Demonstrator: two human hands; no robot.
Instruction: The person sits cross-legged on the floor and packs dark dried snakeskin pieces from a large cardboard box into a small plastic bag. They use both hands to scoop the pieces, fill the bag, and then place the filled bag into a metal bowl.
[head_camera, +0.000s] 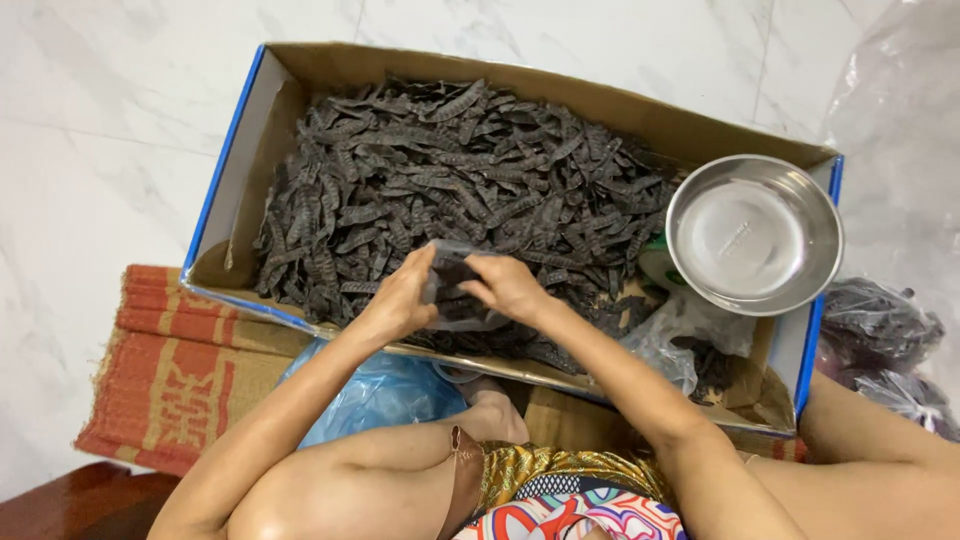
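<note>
Head view shows the left hand (398, 298) and right hand (508, 287) both pinching a small clear plastic bag (455, 290) of dark dried pods, held over the cardboard box (240, 150) heaped with dark pods (450, 170). Beside the heap, a steel bowl (753, 234) sits inside the box.
</note>
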